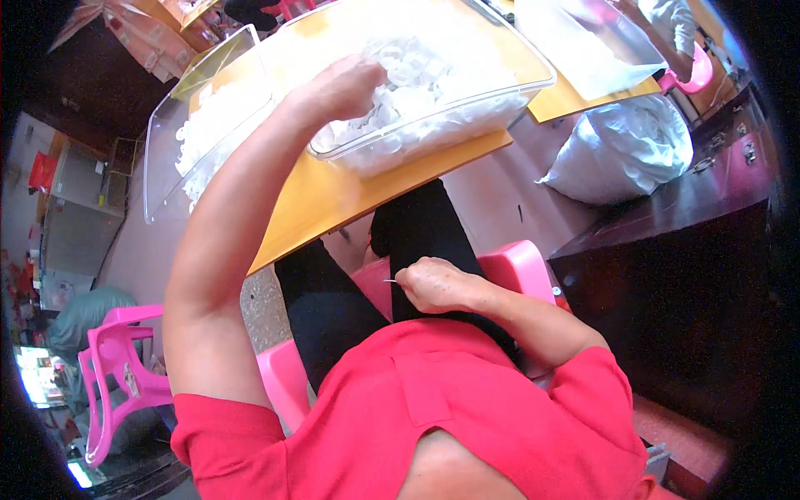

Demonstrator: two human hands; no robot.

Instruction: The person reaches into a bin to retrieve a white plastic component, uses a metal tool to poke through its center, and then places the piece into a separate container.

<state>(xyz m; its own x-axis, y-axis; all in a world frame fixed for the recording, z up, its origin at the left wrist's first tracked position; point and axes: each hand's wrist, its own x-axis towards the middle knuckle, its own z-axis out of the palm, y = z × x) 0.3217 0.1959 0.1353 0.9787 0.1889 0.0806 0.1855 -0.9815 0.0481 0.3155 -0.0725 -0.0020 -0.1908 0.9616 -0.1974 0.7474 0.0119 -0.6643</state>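
Note:
My left hand (352,87) reaches over a clear plastic bin (358,167) at the far side, heaped with small white pieces (408,73). Its fingers are curled closed above the near left part of the heap; what they hold, if anything, is hidden. Low over my lap, my right hand (435,285) is closed, and a short, thin, pale piece (389,281) sticks out of its fingers to the left. Too little of that piece shows to tell its kind.
Beside the bin's left stands another clear bin (148,179) with white pieces, on the wooden table (333,204). A stuffed white sack (621,154) sits at the right, near a dark cabinet (667,250). A pink chair (125,367) stands left; another person's arm (679,65) shows far right.

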